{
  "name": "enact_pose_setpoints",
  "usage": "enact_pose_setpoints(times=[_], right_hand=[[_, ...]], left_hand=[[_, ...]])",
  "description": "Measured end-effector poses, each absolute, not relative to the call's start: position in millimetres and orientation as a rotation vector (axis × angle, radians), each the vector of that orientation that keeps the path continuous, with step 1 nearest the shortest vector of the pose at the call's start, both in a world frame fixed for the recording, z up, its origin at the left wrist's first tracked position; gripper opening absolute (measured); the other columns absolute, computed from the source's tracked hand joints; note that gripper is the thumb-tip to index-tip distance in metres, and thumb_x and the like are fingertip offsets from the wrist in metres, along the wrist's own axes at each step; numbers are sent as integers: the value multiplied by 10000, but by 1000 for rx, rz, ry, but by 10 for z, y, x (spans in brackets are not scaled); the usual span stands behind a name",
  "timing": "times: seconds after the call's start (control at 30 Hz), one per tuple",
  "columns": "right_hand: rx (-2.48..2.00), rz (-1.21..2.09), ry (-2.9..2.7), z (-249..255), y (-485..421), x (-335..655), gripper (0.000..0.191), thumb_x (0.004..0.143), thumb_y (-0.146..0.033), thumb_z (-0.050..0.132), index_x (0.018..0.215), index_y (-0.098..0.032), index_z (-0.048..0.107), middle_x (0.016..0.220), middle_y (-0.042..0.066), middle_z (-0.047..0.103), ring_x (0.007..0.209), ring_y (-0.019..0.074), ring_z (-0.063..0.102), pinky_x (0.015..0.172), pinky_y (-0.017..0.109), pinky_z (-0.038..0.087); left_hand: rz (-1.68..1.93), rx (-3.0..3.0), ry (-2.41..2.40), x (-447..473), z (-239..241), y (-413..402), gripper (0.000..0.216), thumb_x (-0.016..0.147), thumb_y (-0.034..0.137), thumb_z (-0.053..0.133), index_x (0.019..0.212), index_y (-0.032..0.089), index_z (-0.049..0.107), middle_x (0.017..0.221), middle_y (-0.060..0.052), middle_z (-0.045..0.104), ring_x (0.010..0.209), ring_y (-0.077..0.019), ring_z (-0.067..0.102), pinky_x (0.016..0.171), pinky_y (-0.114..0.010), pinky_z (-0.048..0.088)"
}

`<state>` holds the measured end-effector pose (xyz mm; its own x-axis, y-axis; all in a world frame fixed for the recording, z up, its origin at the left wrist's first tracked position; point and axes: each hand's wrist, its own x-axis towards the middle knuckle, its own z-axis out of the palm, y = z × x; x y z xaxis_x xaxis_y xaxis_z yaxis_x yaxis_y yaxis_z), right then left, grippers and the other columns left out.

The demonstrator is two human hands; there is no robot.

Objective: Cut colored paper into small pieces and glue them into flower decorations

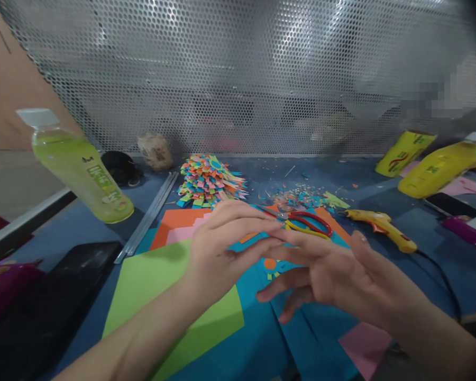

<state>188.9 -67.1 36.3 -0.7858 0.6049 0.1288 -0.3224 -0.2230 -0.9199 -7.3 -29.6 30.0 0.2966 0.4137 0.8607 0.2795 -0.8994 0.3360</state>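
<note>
My left hand [222,238] and my right hand [333,275] meet above sheets of coloured paper [174,286], fingertips touching near the middle. Fingers of both hands are stretched out and slightly spread; I see nothing held in either. Just beyond the fingertips lie red-and-yellow scissors [305,222] on a blue sheet [269,338]. A small orange paper shape [269,263] lies on the blue sheet under my hands.
A pile of cut coloured paper strips [210,182] sits further back, with scraps [301,197] to its right. A yellow glue gun [384,226] lies at the right. Green drink bottle [79,166] at left, yellow bottles [436,168] at right. Perforated metal screen [238,74] behind.
</note>
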Motion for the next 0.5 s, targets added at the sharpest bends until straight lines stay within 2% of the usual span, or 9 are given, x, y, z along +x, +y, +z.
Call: enact_pose_setpoints(times=[0.1, 0.2, 0.3, 0.43, 0.5], right_hand=[[-399, 2022, -1420, 343, -662, 1888, 500, 898, -609, 340, 1249, -310, 533, 1430, 76, 419, 1117, 268, 583, 856, 390, 477], [-479, 2013, -1402, 310, -649, 1889, 578, 881, -653, 305, 1238, -263, 540, 1404, 108, 444, 1060, 246, 611, 801, 348, 492], [-541, 2035, -1401, 297, -640, 1882, 533, 899, -618, 314, 1221, -260, 542, 1373, 93, 473, 1028, 218, 622, 782, 323, 491], [-556, 2119, -1119, 348, -654, 1846, 516, 865, -619, 401, 1085, -205, 618, 1113, 81, 624, 918, 229, 644, 716, 331, 503], [-495, 2135, -936, 385, -669, 1827, 501, 835, -610, 460, 989, -174, 653, 971, 61, 652, 832, 207, 641, 726, 334, 508]], left_hand=[[1614, 2452, 605, -67, 309, -289, 115, 747, 96, 684, 829, 175, 691, 781, -26, 732, 780, -134, 643, 749, -279, 517], [1561, 2395, 636, -68, 290, -301, 94, 773, 94, 653, 806, 175, 687, 752, -18, 721, 775, -133, 631, 743, -278, 513], [1536, 2320, 724, -77, 290, -334, 68, 796, 126, 640, 753, 176, 657, 695, -2, 685, 734, -117, 611, 700, -253, 499], [1601, 2521, 501, -93, 340, -407, 34, 782, 167, 670, 770, 177, 639, 666, 15, 690, 664, -112, 612, 703, -275, 492], [1523, 2742, 490, -94, 360, -445, 105, 731, 144, 717, 794, 200, 654, 681, 39, 704, 666, -115, 626, 671, -269, 472]])
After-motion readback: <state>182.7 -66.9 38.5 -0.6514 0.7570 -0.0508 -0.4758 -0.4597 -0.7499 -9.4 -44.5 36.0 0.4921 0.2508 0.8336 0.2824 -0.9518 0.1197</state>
